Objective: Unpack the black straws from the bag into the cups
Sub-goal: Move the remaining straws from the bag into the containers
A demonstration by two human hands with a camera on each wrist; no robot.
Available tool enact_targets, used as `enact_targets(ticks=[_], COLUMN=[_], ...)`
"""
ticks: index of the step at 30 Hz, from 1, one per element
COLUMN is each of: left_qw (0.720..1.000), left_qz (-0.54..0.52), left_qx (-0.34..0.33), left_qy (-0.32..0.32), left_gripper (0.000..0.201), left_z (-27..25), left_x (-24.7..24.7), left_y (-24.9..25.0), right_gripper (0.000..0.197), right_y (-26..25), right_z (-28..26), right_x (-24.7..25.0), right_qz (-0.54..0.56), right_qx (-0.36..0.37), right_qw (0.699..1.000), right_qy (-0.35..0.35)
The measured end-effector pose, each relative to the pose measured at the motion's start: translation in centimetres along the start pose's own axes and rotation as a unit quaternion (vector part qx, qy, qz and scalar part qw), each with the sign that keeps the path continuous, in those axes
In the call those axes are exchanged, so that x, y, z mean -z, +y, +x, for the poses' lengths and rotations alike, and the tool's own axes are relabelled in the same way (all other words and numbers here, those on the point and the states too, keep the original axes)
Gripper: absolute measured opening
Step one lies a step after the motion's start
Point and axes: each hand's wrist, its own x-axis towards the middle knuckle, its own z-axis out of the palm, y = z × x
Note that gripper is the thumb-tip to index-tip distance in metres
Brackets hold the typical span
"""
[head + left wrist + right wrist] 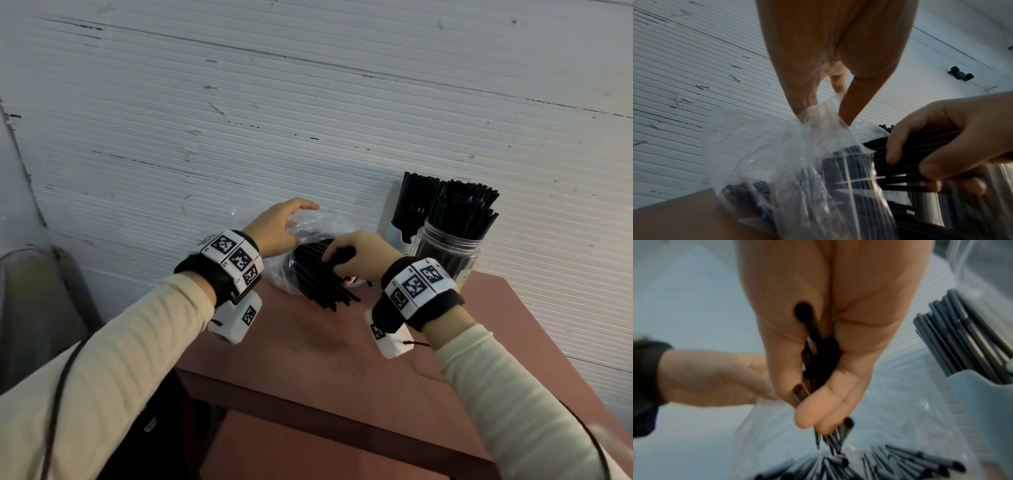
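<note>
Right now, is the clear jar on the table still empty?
No, the clear jar already holds a bunch of upright black straws.

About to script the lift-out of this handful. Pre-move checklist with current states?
1. Right hand grips a bunch of black straws: ok.
2. Left hand pinches the edge of the clear bag, holding it in place: ok.
3. Bag mouth open toward the right hand, straws sticking out onto the table: ok.
4. Room in the clear jar: cannot tell, it already looks packed.
5. Room in the pale blue cup behind it: cannot tell, it already holds straws.
6. Loose straws caught in the handful: cannot tell, right wrist view is blurred.
</note>
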Motion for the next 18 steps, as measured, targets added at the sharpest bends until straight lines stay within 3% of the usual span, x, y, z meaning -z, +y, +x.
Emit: enact_targets(ticks=[4,7,9,13,18], left_qw=[0.998,0.988,0.982,0.971,0.963], left_qz=[0.031,0.057,0.073,0.129,0.16], left_qx=[-0.043,-0.132,-0.174,-0.175,-0.187], left_qy=[0.037,0.055,0.01,-0.101,-0.109], left_gripper=[0.065,0.069,0.074,0.087,0.055], left_z=[-0.8,-1.1,-1.3,-0.8,0.3], left_x=[0.0,-0.5,-1.3,-4.3,-7.1], left_y=[0.3,1.0,2.3,4.9,6.5], right_gripper=[0.028,0.026,0.026,0.027,0.028], right_y=[0.3,0.8,0.9,0.6,0.6], right_z=[-2.7,-4.7,-5.7,-7.7,-9.7], right_x=[2.4,4.1,4.9,5.9,6.5], right_qz=[0.014,0.037,0.048,0.054,0.055], right_qx=[0.013,0.024,0.036,0.055,0.06], right_qw=[1.0,0.998,0.997,0.995,0.994], right_qy=[-0.024,-0.037,-0.049,-0.063,-0.067])
